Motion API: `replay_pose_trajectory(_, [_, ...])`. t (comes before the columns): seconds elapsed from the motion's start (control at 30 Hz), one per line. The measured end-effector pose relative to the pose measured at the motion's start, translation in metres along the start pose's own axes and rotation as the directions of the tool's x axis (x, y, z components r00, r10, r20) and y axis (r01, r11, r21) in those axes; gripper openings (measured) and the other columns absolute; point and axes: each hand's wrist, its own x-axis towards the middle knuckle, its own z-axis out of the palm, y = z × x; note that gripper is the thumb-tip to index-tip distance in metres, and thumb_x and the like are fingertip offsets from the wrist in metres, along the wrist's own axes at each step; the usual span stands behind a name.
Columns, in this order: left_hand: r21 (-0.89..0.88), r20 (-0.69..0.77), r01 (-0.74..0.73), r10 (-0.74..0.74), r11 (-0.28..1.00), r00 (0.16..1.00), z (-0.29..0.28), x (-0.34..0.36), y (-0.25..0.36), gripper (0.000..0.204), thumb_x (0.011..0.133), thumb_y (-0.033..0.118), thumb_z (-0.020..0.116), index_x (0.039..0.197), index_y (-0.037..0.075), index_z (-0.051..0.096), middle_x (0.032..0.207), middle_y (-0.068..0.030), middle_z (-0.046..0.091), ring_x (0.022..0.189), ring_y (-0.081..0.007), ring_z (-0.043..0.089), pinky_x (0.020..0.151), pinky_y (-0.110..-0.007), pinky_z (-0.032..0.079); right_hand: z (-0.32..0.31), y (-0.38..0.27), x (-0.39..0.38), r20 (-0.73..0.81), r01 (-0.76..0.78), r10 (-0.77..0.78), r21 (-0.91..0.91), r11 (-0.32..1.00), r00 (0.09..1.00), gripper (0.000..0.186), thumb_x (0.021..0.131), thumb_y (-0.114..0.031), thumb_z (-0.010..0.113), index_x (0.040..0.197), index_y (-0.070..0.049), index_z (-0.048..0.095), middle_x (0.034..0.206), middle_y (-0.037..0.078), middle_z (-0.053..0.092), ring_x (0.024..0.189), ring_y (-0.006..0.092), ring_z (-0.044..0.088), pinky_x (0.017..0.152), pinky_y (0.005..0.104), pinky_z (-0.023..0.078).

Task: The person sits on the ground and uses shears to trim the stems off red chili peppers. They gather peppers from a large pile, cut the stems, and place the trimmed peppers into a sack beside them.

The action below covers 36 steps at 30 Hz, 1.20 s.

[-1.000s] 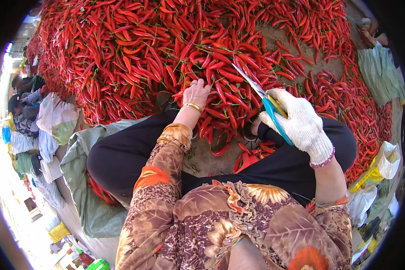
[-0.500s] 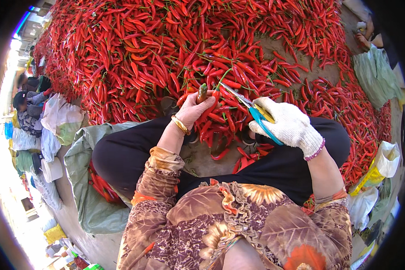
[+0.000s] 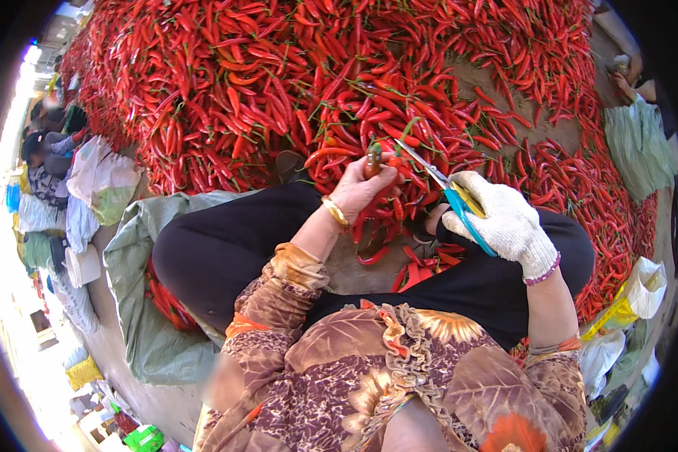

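My bare left hand [image 3: 356, 190], with a gold bangle at its wrist, pinches a brownish-green chili pepper [image 3: 373, 161] that stands up between thumb and fingers. Whether a red chili is also in this grip is hard to make out. A white knitted glove covers my right hand [image 3: 505, 224], which is closed on a pair of scissors [image 3: 471, 218] with teal and yellow handles. The blades point up and left, their tips close to a green stem [image 3: 409, 128] beside my left fingers. Beyond both hands spreads a big heap of red chili peppers [image 3: 226, 83].
My dark-trousered legs [image 3: 233, 237] are folded on either side of a few loose chilies [image 3: 422, 273]. At the left lies a grey-green sack [image 3: 139, 301] with red chilies at its opening. Pale bags [image 3: 640, 147] lie at the right. Other people [image 3: 49, 154] sit at the far left.
My left hand has moved right with the brownish-green chili, nearer the scissors. The scissors and gloved hand have shifted slightly right and down in the picture.
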Motion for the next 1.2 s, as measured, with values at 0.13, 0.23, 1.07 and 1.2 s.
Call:
replay_pose_trajectory(0.13, [-0.023, -0.034, -0.006, 0.005, 1.000, 0.999, -0.007, 0.002, 0.003, 0.033, 0.098, 0.013, 0.060, 0.129, 0.002, 0.053, 0.104, -0.0111, 0.069, 0.090, -0.0176, 0.068, 0.079, -0.031, 0.058, -0.001, 0.001, 0.004, 0.041, -0.045, 0.048, -0.055, 0.997, 0.998, 0.060, 0.081, -0.052, 0.069, 0.124, -0.011, 0.056, 0.093, 0.019, 0.068, 0.089, 0.0378, 0.067, 0.078, 0.0433, 0.052])
replay_pose_trajectory(0.23, [0.012, -0.011, -0.001, 0.001, 1.000, 1.000, -0.005, 0.003, 0.001, 0.035, 0.099, 0.014, 0.059, 0.130, 0.002, 0.053, 0.103, -0.0110, 0.069, 0.092, -0.0175, 0.068, 0.080, -0.031, 0.059, 0.001, 0.001, 0.008, 0.077, -0.047, 0.055, -0.105, 0.993, 0.995, 0.064, 0.084, -0.064, 0.061, 0.123, -0.013, 0.056, 0.096, 0.017, 0.069, 0.090, 0.0355, 0.067, 0.079, 0.0449, 0.052])
replay_pose_trajectory(1.07, [0.427, -0.818, 0.526, 0.066, 0.736, 0.572, -0.166, 0.072, -0.053, 0.043, 0.078, 0.041, 0.073, 0.108, 0.009, 0.071, 0.101, -0.0129, 0.073, 0.097, -0.0296, 0.069, 0.088, -0.040, 0.051, 0.010, 0.006, 0.018, -0.171, -0.004, -0.004, -0.043, 0.999, 0.985, 0.051, 0.084, -0.043, 0.071, 0.119, -0.008, 0.059, 0.091, 0.020, 0.070, 0.084, 0.0371, 0.069, 0.075, 0.0447, 0.053])
replay_pose_trajectory(1.2, [0.399, -0.859, 0.388, 0.191, 0.831, 0.475, -0.150, 0.070, -0.055, 0.029, 0.078, 0.030, 0.075, 0.098, 0.010, 0.070, 0.087, -0.0071, 0.071, 0.082, -0.0215, 0.067, 0.076, -0.035, 0.051, 0.010, 0.003, 0.019, -0.127, -0.040, 0.041, 0.006, 0.999, 0.991, 0.050, 0.082, -0.036, 0.075, 0.118, -0.005, 0.061, 0.093, 0.021, 0.068, 0.088, 0.0383, 0.068, 0.078, 0.0408, 0.053])
